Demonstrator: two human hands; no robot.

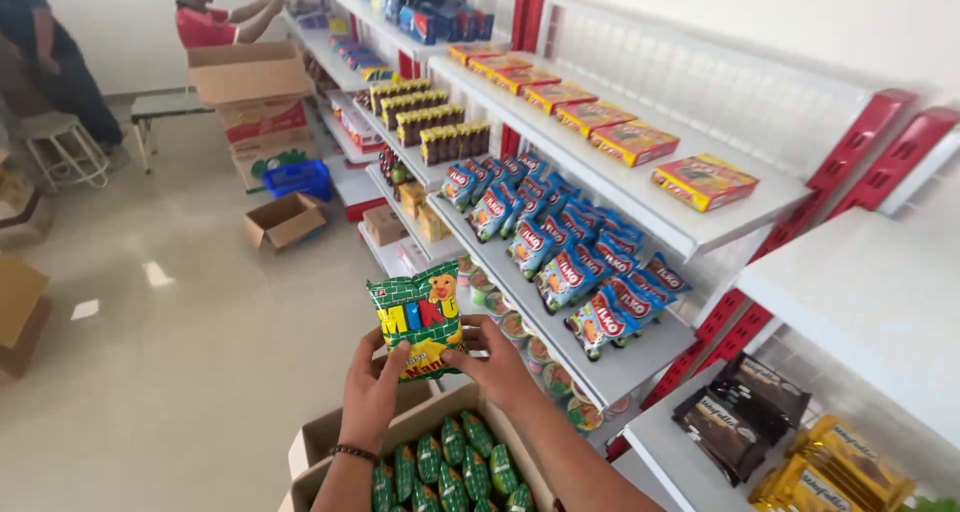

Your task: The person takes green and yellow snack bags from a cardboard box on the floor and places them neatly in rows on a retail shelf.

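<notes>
Both hands are up in front of the shelves, sharing one green snack packet (424, 317): the left hand (372, 390) closes its grip on the lower left edge, the right hand (497, 364) pinches the lower right corner, fingers curled tight on the foil. The packet stands upright in the air, just above an open carton (322, 440) at 6 o'clock, which is packed with rows of the same green packets (445, 469). By my reckoning the work is only beginning: the carton looks close to full, and I see none of these green packets on any shelf. At 2 o'clock the middle shelf (640, 357) is lined with blue packets (555, 242), and flat boxes (634, 142) sit on the one above. At 4 o'clock lie dark brown packets (742, 412) and gold ones (832, 470). Far off at 11 o'clock another person (205, 12) reaches into a shelf behind stacked cartons (252, 97). The carton's near end is cut off by the frame, so its count is unclear, and the tubs (520, 337) below the blue row are half hidden.
</notes>
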